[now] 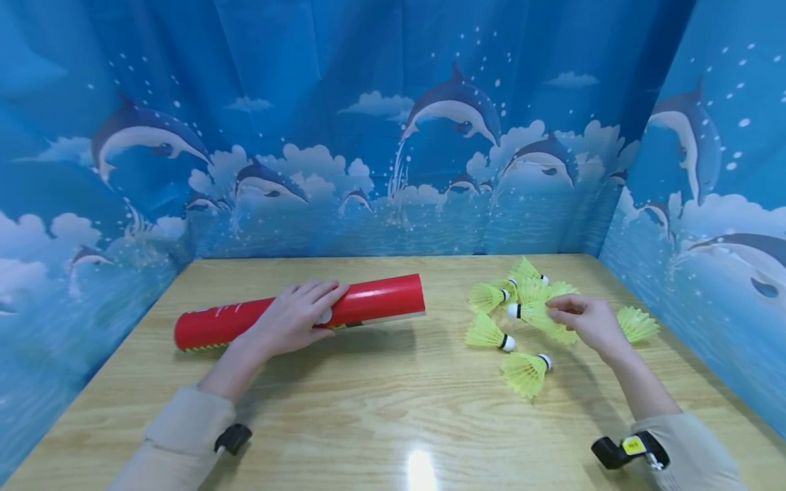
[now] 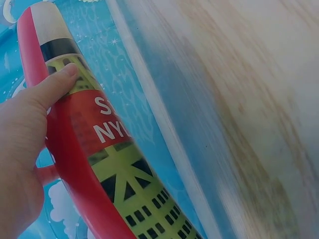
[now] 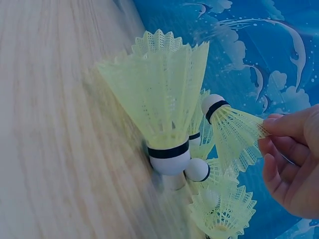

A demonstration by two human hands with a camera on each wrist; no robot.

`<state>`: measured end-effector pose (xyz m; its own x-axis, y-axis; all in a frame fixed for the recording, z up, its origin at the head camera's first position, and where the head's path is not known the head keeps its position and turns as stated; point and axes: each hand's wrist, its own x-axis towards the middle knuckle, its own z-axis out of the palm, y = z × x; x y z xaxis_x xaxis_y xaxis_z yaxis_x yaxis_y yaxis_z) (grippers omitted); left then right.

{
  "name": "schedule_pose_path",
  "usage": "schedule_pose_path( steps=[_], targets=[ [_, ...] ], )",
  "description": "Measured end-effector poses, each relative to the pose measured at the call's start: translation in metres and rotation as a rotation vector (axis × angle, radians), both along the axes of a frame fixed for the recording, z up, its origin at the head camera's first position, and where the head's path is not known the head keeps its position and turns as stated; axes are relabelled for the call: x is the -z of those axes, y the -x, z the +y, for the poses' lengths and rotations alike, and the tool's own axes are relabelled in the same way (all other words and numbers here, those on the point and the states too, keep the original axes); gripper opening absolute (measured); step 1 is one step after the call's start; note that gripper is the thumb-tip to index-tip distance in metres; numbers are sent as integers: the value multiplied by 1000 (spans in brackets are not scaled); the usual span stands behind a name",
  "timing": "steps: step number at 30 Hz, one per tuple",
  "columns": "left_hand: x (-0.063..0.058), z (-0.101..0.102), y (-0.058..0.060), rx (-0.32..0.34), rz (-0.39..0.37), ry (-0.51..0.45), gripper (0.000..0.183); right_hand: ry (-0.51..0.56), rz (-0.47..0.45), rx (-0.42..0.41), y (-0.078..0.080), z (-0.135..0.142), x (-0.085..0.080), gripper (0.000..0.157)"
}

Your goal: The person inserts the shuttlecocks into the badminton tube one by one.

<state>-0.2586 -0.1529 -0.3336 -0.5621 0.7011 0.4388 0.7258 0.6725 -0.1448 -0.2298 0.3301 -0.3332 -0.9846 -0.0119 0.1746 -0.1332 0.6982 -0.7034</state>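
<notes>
My left hand (image 1: 302, 310) grips a red shuttlecock tube (image 1: 383, 298) around its middle. The tube's right end is tipped up off the wooden table; in the left wrist view its yellow-green printed label (image 2: 130, 174) shows beside the thumb. With thumb and fingertips, my right hand (image 1: 586, 320) pinches a yellow shuttlecock (image 1: 533, 316) by its skirt edge, the white cork pointing left. In the right wrist view that shuttlecock (image 3: 234, 132) appears beside the right hand (image 3: 294, 154), with several more behind it.
Several yellow shuttlecocks lie about the held one: one at the front (image 1: 525, 374), one at the left (image 1: 488, 333), one at the back (image 1: 527, 270), one to the right of the hand (image 1: 636, 324). A dolphin-printed curtain (image 1: 344, 123) borders the wooden table (image 1: 368, 423).
</notes>
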Motion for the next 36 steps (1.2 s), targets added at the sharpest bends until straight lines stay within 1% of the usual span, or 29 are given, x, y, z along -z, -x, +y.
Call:
schedule_pose_path(
  steps=[5, 9, 17, 28, 36],
  targets=[
    [-1, 0, -2, -5, -6, 0, 92, 18, 46, 5, 0, -4, -4, 34],
    [-1, 0, -2, -15, -10, 10, 91, 70, 63, 23, -1, -9, -8, 36],
    [-1, -1, -2, -15, -4, 11, 90, 147, 111, -18, 2, -25, -13, 33],
    [0, -1, 0, 7, 12, -1, 92, 167, 109, -64, 4, -48, -21, 32],
    [1, -2, 0, 10, 20, 9, 89, 252, 85, -110, 10, -68, -22, 32]
  ],
)
